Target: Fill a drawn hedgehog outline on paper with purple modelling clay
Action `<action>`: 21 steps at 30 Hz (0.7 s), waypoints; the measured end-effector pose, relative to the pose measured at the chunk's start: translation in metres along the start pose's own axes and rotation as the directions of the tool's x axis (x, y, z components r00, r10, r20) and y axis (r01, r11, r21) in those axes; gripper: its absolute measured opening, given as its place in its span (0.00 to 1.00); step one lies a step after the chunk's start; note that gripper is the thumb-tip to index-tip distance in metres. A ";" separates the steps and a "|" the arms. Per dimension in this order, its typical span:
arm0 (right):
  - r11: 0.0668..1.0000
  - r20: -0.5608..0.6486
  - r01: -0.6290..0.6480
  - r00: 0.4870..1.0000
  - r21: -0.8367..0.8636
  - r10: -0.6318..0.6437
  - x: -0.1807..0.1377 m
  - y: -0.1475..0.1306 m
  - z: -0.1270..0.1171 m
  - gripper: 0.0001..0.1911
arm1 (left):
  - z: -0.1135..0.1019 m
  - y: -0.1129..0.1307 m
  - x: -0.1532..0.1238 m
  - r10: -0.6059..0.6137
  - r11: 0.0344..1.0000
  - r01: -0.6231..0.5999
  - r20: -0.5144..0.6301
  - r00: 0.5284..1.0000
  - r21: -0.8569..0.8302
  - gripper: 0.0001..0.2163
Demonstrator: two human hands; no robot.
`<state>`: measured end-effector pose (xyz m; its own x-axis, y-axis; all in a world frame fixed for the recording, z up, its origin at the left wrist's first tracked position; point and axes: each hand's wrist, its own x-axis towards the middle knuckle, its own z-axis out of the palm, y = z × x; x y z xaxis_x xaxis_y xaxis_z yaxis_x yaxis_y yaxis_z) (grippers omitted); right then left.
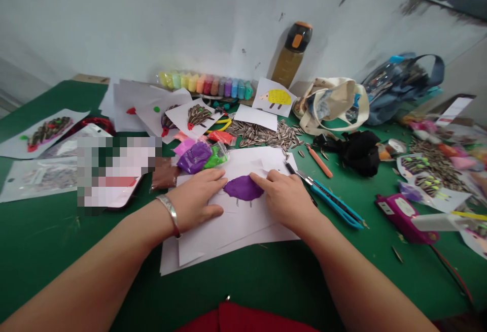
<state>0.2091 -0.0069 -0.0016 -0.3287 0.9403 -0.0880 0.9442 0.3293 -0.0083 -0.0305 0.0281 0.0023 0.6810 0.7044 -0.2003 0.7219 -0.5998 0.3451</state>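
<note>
A flat oval of purple modelling clay (244,188) lies on white paper (232,225), with small drawn legs showing below it. My left hand (196,197), wearing a silver bracelet, rests flat on the paper with fingers stretched, its fingertips at the clay's left edge. The extended index finger of my right hand (287,197) presses the clay's upper right edge; its other fingers are partly curled and partly hidden. Just beyond the left hand sit bags of purple clay (195,157), green clay (216,155) and brown clay (164,173).
Sunflower seeds (266,135) are heaped behind the paper. A blue cutter (335,202) and an orange tool (319,161) lie to the right. A phone (129,190) and finished seed pictures (49,131) lie left. A bottle (291,53) stands against the wall.
</note>
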 end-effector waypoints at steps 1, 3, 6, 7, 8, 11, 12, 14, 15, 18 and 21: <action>1.000 0.003 0.000 1.000 -0.003 0.000 0.000 0.000 0.000 0.30 | -0.001 0.001 0.000 -0.001 1.000 0.001 0.010 1.000 0.003 0.27; 1.000 0.011 -0.001 1.000 -0.005 0.001 -0.001 0.000 0.000 0.29 | -0.003 0.003 0.000 -0.006 1.000 0.006 0.032 0.999 0.001 0.28; 1.000 0.018 -0.024 1.000 -0.009 0.024 -0.002 -0.003 -0.002 0.31 | -0.003 0.004 0.000 -0.028 1.000 0.029 0.053 0.998 -0.006 0.29; 1.000 0.023 -0.026 0.999 -0.013 0.026 -0.002 -0.005 -0.003 0.31 | -0.003 0.004 0.000 -0.031 1.000 0.031 0.058 0.998 -0.004 0.29; 1.000 0.030 -0.023 0.999 -0.021 0.024 -0.002 -0.007 -0.004 0.32 | -0.003 0.004 0.001 -0.028 1.000 0.028 0.063 0.998 0.000 0.29; 0.999 0.063 -0.008 0.998 -0.047 0.011 -0.001 -0.014 -0.006 0.30 | -0.003 0.004 0.001 -0.013 1.000 0.013 0.063 0.998 0.009 0.29; 0.999 0.072 -0.012 0.997 -0.053 0.016 -0.001 -0.016 -0.007 0.30 | -0.003 0.004 0.001 -0.014 1.000 0.013 0.063 0.998 0.009 0.29; 0.998 0.080 -0.029 0.996 -0.053 0.033 0.001 -0.018 -0.007 0.31 | -0.003 0.005 0.001 -0.018 1.000 0.018 0.062 0.998 0.008 0.29; 0.998 0.079 -0.035 0.996 -0.047 0.039 0.001 -0.018 -0.007 0.31 | -0.003 0.005 0.001 -0.020 1.000 0.019 0.059 0.998 0.005 0.28; 0.999 0.081 -0.042 0.996 0.006 0.042 0.004 -0.011 -0.008 0.33 | -0.003 0.005 0.001 -0.015 1.000 0.016 0.045 0.999 -0.005 0.28; 0.988 0.124 -0.042 0.992 0.152 0.023 0.006 -0.001 -0.014 0.34 | -0.002 0.004 0.001 -0.006 1.000 0.006 0.019 1.000 -0.015 0.28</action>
<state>0.2058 -0.0009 0.0116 -0.3013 0.9298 -0.2112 0.9496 0.2724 -0.1554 -0.0269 0.0272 0.0055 0.6789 0.7005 -0.2200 0.7242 -0.5895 0.3579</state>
